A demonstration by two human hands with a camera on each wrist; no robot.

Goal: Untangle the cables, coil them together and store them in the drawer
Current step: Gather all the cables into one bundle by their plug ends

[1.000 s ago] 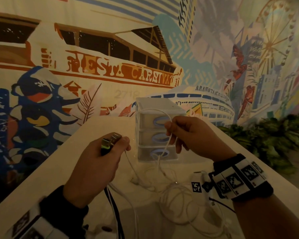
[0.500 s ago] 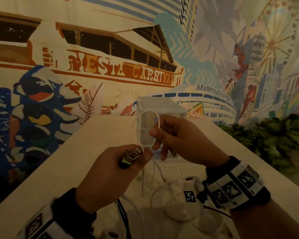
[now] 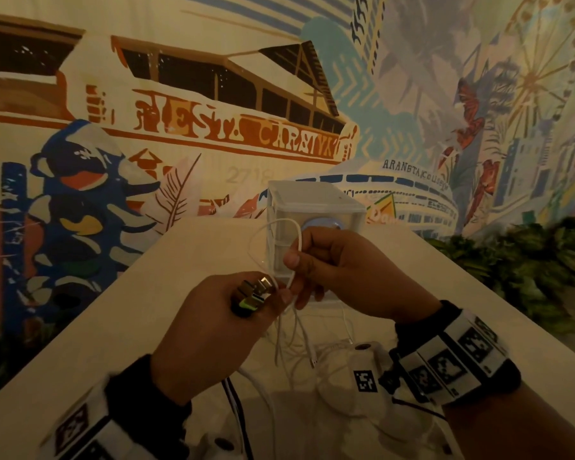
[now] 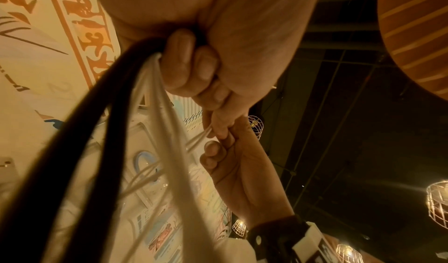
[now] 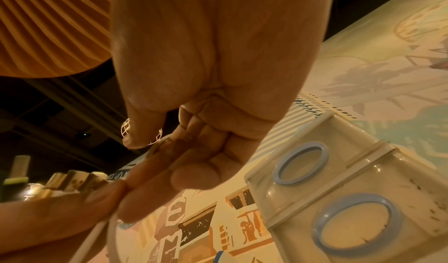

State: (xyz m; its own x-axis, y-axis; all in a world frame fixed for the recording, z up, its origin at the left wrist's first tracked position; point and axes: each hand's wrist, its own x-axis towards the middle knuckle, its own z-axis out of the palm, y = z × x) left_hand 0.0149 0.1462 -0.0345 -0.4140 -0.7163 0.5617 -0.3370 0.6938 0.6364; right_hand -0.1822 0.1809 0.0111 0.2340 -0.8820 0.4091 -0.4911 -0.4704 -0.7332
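Observation:
My left hand [image 3: 213, 330] grips a bundle of cable ends; metal and green-tipped plugs [image 3: 254, 292] stick out of the fist above the table. From the fist a black cable [image 4: 80, 133] and white cables [image 4: 167, 125] hang down. My right hand [image 3: 332, 263] pinches a loop of thin white cable [image 3: 294, 237] between thumb and fingers, right beside the left fist. More white cable [image 3: 316, 356] trails in loose tangles on the table below. The small translucent drawer unit [image 3: 312, 204], with blue ring handles [image 5: 300, 162], stands just behind my hands, its drawers closed.
The pale table [image 3: 120, 330] runs back to a painted mural wall [image 3: 180, 121]. Green plants [image 3: 528, 270] line its right side. Wrist camera mounts with black-and-white markers [image 3: 365, 380] sit low over the cable pile. Cage lamps [image 4: 438, 206] hang overhead.
My two hands have come together: the left fist with the plugs rose and moved right, the right hand moved left and brought a cable loop to the plugs.

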